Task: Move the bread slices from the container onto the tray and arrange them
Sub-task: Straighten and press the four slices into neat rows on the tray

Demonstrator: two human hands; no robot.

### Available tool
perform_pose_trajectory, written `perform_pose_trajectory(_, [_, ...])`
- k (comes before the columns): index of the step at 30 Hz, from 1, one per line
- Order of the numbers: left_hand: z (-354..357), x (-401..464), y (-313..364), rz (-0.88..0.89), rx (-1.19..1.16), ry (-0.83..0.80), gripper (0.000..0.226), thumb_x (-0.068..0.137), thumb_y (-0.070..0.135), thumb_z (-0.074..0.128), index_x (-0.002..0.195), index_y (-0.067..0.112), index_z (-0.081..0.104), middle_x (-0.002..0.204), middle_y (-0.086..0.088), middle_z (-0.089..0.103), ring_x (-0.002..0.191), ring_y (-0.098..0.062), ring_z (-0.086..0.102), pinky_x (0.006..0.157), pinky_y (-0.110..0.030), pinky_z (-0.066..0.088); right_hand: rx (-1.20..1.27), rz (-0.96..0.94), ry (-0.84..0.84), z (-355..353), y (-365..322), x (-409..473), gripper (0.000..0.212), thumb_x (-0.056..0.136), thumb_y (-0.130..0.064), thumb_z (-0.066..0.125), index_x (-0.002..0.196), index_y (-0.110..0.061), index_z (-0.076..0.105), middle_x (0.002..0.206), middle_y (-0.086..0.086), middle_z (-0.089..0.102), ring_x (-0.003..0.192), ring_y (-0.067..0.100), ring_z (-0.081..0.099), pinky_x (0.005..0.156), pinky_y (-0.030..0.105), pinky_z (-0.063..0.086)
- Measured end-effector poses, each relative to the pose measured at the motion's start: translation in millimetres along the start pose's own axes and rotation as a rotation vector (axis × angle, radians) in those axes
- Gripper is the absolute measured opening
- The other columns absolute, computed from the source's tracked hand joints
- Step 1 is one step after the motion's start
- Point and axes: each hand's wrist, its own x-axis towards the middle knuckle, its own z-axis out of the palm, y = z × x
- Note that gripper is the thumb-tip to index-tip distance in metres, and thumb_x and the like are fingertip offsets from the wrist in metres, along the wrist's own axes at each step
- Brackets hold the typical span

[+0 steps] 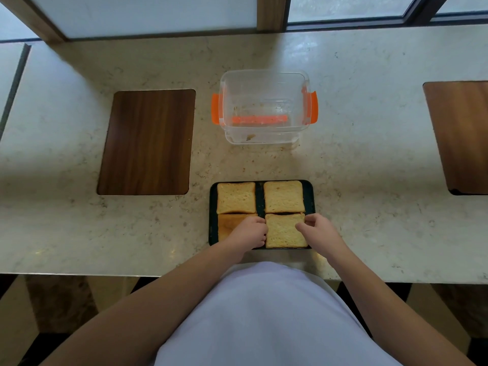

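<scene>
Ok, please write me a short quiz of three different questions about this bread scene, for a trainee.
1. How many toasted square bread slices lie on the dark rectangular tray?
2. True or false: the clear plastic container with orange clips holds no whole slice.
3. Which slice do both hands touch? A) far left B) near right C) far right

Key: 1. Four. 2. True; only crumbs show inside. 3. B; the left hand is at its left edge, the right hand at its right edge.
</scene>
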Motion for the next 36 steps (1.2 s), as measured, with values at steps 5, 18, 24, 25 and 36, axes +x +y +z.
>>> perform_pose_trajectory(5, [-3,0,1,0.018,-0.015,0.039,0.057,0.089,0.016,0.051,0.144,0.012,0.039,0.102,-0.004,0.063,0.097,-0.016,0.061,0.091,-0.040,0.053,0.018,0.000,0.008,-2,2,5,0.054,0.094,-0.025,0.059,0.143,-0.006,0.048,0.103,0.005,0.063,0.090,0.018,0.064,0.082,0.042,0.055])
perform_pose_trajectory(18, [10,5,37,0.030,0.178,0.116,0.067,0.090,0.027,0.047,0.151,0.013,0.022,0.147,-0.012,0.041,0.124,-0.028,0.046,0.101,-0.047,0.045,-0.128,0.002,-0.014,-3,-17,29,0.043,0.088,-0.032,0.055,0.125,-0.013,0.058,0.081,0.001,0.065,0.074,0.016,0.060,0.059,0.031,0.044])
perform_pose_trajectory(24, [13,13,48,0.004,0.225,0.108,0.053,0.091,0.016,0.046,0.143,0.007,0.036,0.107,-0.006,0.057,0.094,-0.019,0.055,0.086,-0.036,0.051,-0.116,0.019,-0.008,-2,-17,31,0.022,0.086,-0.033,0.056,0.096,-0.014,0.058,0.066,-0.003,0.053,0.061,0.016,0.050,0.054,0.029,0.036])
perform_pose_trajectory(25, [14,14,49,0.001,0.230,0.105,0.055,0.091,0.016,0.046,0.144,0.007,0.034,0.113,-0.009,0.058,0.099,-0.021,0.056,0.089,-0.038,0.051,-0.106,0.021,-0.006,-3,-17,32,0.017,0.085,-0.032,0.056,0.087,-0.015,0.053,0.064,-0.002,0.049,0.059,0.016,0.047,0.054,0.029,0.035])
perform_pose_trajectory(36, [15,14,47,0.003,0.168,0.106,0.051,0.089,0.021,0.048,0.138,0.008,0.042,0.094,0.004,0.049,0.097,-0.019,0.055,0.093,-0.043,0.051,-0.117,-0.009,-0.012,-7,-14,38,0.022,0.082,-0.027,0.056,0.069,-0.015,0.042,0.062,0.000,0.039,0.058,0.019,0.039,0.055,0.032,0.030])
